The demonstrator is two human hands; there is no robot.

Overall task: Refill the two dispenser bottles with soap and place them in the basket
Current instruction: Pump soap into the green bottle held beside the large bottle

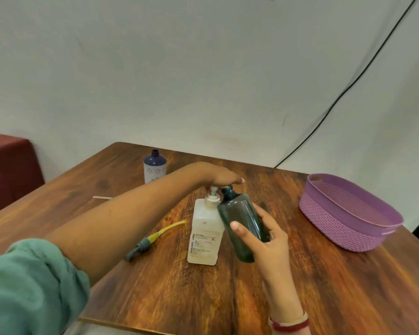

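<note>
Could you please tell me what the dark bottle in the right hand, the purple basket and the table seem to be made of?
The dark bottle looks like smooth, tinted see-through plastic: fingers show dimly through its glossy wall. The purple basket seems moulded matte plastic, its ribbed sides imitating weave. The table looks like wood or a wood-print laminate, with dark grain and a slight sheen; which one cannot be told.

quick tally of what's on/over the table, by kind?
Open dispenser bottles: 2 (dark green bottle, white-and-blue bottle)
Soap pump bottle: 1
Loose pump head: 1
Purple basket: 1
Thin stick: 1
Total: 6
</note>
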